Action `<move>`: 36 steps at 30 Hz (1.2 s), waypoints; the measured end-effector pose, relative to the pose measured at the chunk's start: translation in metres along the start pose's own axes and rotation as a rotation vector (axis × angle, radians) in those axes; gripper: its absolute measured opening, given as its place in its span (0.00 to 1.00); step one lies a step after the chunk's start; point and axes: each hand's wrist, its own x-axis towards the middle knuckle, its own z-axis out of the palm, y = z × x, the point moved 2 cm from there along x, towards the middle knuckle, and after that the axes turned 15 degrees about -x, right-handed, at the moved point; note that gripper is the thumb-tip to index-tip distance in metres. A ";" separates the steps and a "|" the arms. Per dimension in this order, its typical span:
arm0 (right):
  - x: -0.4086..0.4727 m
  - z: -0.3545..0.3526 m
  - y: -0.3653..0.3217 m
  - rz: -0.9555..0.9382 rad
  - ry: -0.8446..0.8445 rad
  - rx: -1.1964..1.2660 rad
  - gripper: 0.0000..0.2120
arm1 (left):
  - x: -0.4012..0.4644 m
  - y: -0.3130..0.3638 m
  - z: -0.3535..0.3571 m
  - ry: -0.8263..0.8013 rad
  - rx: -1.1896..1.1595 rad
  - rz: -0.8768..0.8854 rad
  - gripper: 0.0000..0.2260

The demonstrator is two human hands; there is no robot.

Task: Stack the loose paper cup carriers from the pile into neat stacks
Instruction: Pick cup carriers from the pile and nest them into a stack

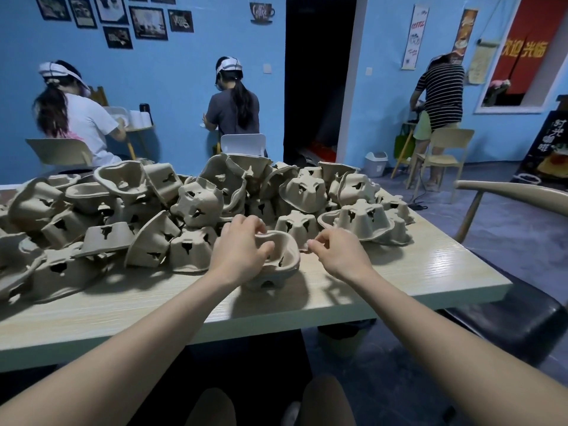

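Carrier [278, 261] upright, cups facing up, left hand [242, 250] gripping its rim; right hand [339, 252] loosely curled, holding nothing

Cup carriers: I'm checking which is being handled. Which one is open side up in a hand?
The carrier at the table's near edge, gripped by the left hand; the pile behind lies mostly upside down.

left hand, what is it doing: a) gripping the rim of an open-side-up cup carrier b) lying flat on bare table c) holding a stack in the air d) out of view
a: the left hand curls its fingers over the rim of the cup carrier, which sits on the table.
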 end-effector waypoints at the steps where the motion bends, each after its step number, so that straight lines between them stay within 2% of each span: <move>1: -0.001 -0.003 0.008 0.010 0.006 -0.016 0.10 | 0.003 0.009 0.008 -0.019 -0.003 0.049 0.10; 8: -0.006 -0.013 0.082 0.143 0.025 -0.069 0.08 | 0.019 0.058 0.079 -0.152 -0.092 0.217 0.10; 11: -0.003 -0.011 0.111 0.162 0.038 -0.076 0.09 | 0.023 0.072 0.110 -0.170 -0.047 0.252 0.11; 17: 0.001 -0.002 0.144 0.189 0.057 -0.128 0.12 | 0.033 0.086 0.145 -0.094 0.067 0.364 0.13; 24: 0.003 0.005 0.150 0.141 0.060 -0.198 0.14 | 0.038 0.086 0.161 -0.012 0.138 0.494 0.06; 28: 0.003 0.006 0.150 0.140 0.060 -0.216 0.15 | 0.037 0.085 0.159 0.022 0.095 0.490 0.02; 36: 0.001 0.004 0.147 0.153 0.019 -0.276 0.13 | 0.042 0.095 0.137 0.054 -0.019 0.410 0.03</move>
